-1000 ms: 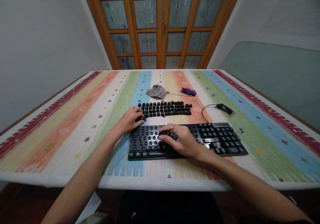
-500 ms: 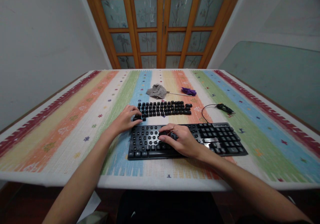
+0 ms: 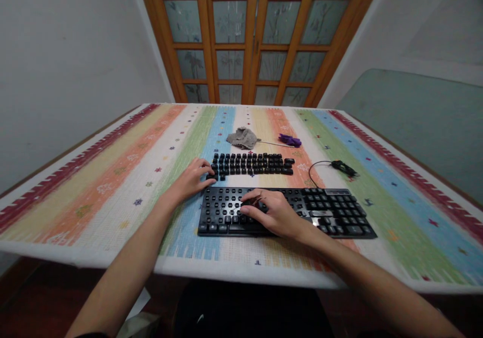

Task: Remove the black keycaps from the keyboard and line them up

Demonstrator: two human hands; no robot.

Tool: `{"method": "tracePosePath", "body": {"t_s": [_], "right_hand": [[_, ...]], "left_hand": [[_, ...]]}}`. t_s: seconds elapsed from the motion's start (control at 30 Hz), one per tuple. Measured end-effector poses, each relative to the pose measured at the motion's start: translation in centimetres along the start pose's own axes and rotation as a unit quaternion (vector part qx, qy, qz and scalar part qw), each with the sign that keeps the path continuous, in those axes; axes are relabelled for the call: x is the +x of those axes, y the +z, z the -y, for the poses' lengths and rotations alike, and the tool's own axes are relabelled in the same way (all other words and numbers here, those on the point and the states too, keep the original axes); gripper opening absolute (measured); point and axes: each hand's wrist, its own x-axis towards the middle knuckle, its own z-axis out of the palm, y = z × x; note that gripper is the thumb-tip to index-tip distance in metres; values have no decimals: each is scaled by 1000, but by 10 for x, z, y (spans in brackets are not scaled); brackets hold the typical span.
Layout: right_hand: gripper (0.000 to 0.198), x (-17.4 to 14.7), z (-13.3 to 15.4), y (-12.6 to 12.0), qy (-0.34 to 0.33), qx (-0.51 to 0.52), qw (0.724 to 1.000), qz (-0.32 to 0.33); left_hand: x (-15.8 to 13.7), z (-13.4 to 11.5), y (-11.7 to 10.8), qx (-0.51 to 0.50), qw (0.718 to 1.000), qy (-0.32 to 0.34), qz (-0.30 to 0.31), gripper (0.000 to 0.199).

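Observation:
A black keyboard (image 3: 234,231) lies near the front of the table, many of its left and middle key positions bare of caps. Behind it, loose black keycaps (image 3: 260,163) are laid out in rows. My left hand (image 3: 193,178) is at the left end of these rows, its thumb and fingers closed around a wide keycap (image 3: 212,176). My right hand (image 3: 277,211) hovers over or rests on the keyboard's middle, fingers pinched round a small dark tool with thin wire (image 3: 256,200). The hand hides most of that tool and the keys beneath.
A grey cloth (image 3: 242,138) and a purple cloth piece (image 3: 290,140), with a thin rod between them, lie behind the keycaps. The bundled keyboard cable (image 3: 342,168) is at the back right. A striped cloth covers the table (image 3: 124,187). Wooden glazed doors (image 3: 249,46) stand beyond.
The view has shifted slightly, so everything sits a little further right. Both hands keep nearly the same places against the keyboard and keycaps.

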Motion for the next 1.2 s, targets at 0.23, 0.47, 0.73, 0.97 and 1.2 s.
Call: {"method": "tracePosePath", "body": {"t_s": [0.23,0.47,0.73,0.97,1.2], "right_hand": [[24,3,4,3,8,0,1000,8],[25,7,7,9,0,2,1000,13],[28,10,11,13,5,-1,1000,14],[29,11,11,13,-2,-6,1000,10],[29,11,13,13,8,-5,1000,11]], "left_hand": [[1,-2,0,-18,1000,-2,5,8],[-1,1,-1,-20,1000,-13,0,13],[-2,2,-1,-18,1000,-16,13,12],[-1,2,-1,-28,999,-19,16,10],[-1,1,-1,-25,999,-30,18,10]]}}
